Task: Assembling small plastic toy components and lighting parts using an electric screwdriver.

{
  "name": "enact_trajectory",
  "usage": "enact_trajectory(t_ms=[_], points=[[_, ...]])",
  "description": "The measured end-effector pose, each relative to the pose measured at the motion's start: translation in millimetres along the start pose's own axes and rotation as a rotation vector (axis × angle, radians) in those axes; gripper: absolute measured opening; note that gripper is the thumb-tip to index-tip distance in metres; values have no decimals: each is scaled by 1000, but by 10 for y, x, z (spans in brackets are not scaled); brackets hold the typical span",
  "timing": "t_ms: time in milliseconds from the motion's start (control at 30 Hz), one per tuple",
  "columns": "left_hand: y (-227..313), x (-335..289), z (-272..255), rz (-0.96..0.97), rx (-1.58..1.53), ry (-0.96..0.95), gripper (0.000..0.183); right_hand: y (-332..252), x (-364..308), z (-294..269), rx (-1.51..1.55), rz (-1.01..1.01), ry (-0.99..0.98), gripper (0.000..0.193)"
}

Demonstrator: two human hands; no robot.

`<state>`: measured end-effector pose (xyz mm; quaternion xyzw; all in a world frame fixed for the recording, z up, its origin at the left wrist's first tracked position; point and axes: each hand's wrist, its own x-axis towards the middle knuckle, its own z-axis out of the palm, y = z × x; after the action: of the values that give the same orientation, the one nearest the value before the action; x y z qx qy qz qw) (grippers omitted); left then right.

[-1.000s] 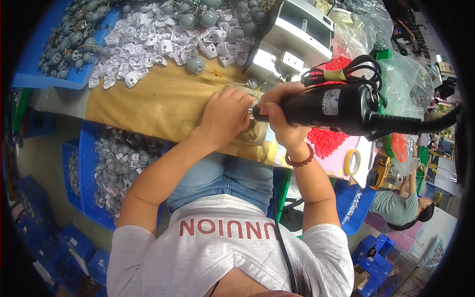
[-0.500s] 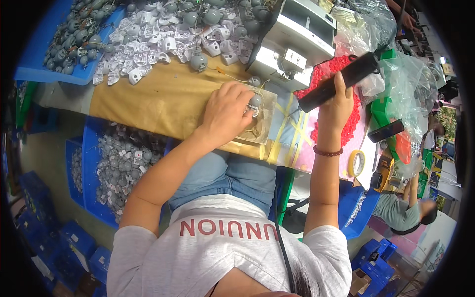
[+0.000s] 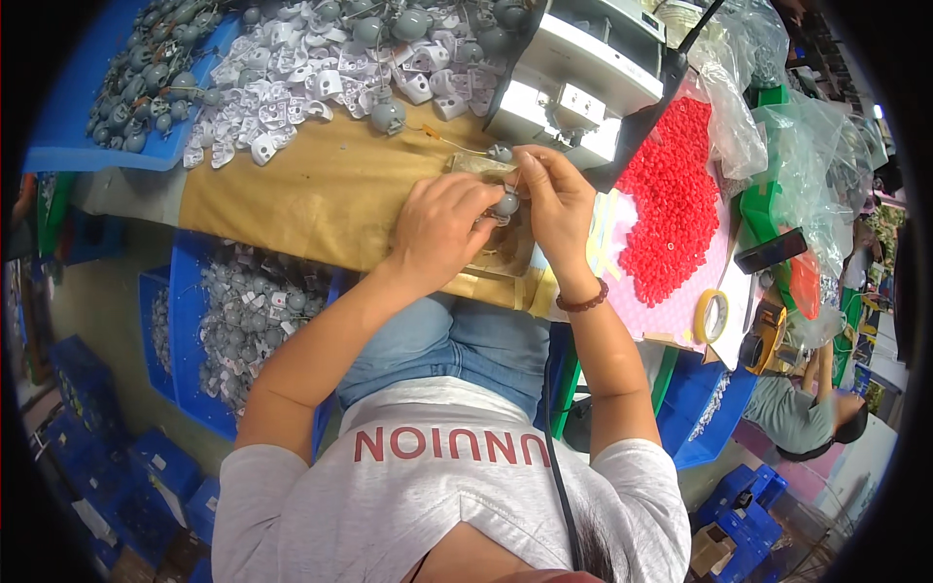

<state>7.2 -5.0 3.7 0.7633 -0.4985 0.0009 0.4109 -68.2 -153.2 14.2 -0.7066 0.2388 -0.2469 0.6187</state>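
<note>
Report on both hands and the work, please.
Left hand holding gray ball; right hand close beside it, hold unclear; white machine just beyond right hand.

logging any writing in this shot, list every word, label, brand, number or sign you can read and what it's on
Grey shirt: large red letters across the chest; wording not copied here.
White machine: small dark marks, too small to read.
Blue bins: pale patches, perhaps labels, too small to read.
I can make out no other text.

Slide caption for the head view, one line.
Left hand holds a small grey ball, right hand close beside it, red pieces heaped to the right.
</note>
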Motion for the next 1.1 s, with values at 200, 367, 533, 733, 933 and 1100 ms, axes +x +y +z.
enact_trajectory(t_ms=[200,367,533,733,933,1100], points=[[-19,-67,-114,-57,-179,2,37,-123,36,-29,138,35,-200,24],[-138,-536,-836,-289,-490,40,36,-188,70,-571,97,-46,-242,28],[-599,-1660,-1971,-566,150,-135,36,-37,178,-1249,-121,-16,-32,22],[-1651,-4107,-2896,-1041,678,-324,40,347,222,-1827,-247,-32,28,21],[-2017,-3446,-2715,-614,757,-15,25,384,230,-1967,-1061,-279,-6,20],[-1339,-1098,-1913,-435,547,183,25,463,262,-1958,-1352,-400,-33,23]])
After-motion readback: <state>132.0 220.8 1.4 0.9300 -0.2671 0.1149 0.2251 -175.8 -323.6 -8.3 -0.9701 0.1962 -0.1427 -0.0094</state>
